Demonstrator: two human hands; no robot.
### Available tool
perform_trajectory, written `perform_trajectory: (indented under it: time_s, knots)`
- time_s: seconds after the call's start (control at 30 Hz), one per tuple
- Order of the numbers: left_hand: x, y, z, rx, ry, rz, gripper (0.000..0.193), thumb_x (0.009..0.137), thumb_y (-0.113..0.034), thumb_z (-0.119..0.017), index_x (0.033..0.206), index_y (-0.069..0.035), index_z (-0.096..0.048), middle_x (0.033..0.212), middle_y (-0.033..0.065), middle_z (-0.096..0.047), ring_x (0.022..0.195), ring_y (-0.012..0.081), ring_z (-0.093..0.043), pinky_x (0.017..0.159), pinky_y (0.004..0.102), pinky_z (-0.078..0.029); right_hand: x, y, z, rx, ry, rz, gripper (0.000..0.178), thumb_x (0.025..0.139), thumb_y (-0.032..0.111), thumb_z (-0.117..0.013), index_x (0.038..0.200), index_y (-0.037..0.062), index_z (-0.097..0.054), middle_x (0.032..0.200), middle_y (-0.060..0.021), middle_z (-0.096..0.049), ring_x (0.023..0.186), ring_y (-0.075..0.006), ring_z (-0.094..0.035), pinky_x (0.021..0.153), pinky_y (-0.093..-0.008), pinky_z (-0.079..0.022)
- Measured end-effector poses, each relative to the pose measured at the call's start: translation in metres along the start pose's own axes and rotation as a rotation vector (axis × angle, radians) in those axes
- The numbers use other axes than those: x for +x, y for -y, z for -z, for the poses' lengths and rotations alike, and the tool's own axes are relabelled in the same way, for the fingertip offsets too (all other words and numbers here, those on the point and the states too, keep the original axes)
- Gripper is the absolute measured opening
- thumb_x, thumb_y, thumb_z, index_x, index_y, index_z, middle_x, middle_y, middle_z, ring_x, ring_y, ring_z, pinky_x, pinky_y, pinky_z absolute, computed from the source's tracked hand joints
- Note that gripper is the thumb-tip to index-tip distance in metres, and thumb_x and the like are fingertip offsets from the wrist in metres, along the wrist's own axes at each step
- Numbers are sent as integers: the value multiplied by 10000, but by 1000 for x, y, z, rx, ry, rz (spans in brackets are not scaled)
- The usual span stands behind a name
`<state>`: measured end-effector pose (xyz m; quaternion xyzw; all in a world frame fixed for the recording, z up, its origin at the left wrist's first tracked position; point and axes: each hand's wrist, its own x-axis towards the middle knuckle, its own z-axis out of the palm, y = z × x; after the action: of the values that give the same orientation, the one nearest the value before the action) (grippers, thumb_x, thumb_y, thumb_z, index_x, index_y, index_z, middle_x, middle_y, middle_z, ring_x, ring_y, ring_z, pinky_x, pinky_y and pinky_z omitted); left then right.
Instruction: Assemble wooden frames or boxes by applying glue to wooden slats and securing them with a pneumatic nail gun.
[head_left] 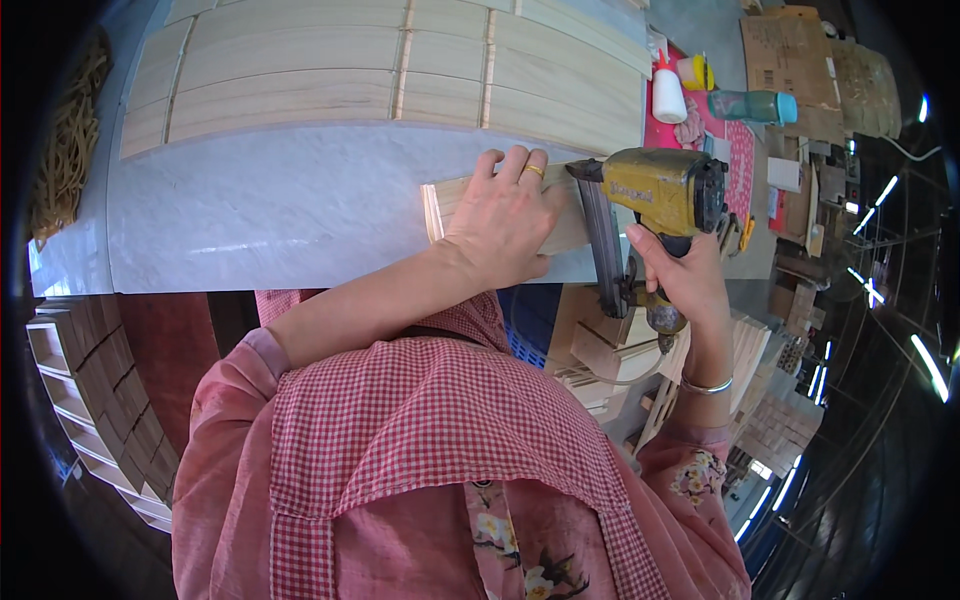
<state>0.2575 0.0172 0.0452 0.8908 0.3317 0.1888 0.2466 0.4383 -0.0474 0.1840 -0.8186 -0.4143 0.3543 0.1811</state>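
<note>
My left hand lies across a short pale wooden piece on the table, its fingers bent over the far side and holding it down. A ring shows on one finger. At the left end of that piece, layered edges suggest stacked or joined boards; the hand hides its middle. My right hand is closed round the handle of a yellow and black air nail gun. The gun's nose touches or nearly touches the piece's right end; I cannot tell which. A hose runs from the gun.
Rows of pale boards cover the far tabletop. A white bottle, a yellow tub and a teal bottle stand at far right. Wood strips lie far left. Wooden boxes are stacked below left; cut boards lie below right.
</note>
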Motion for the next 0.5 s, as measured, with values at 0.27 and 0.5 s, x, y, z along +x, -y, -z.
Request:
perform_trajectory:
  time_s: [0.27,0.5]
  knots:
    - [-10,8,30,-148,21,125,528,646,-352,-830,1034,-40,-654,1258,217,-553,1095,359,-515,1000,428,-407,-14,-30,26,85,-397,44,243,873,200,-781,962,-11,-698,654,-11,-611,496,-75,-503,461,-223,-422]
    - [-96,79,126,-1450,-245,883,571,921,-431,-654,1250,36,-633,1164,196,-659,1036,267,-628,852,339,-512,28,-191,47,-331,-445,148,485,886,110,-651,1333,-9,-504,1011,-236,-668,845,-387,-646,792,-440,-517]
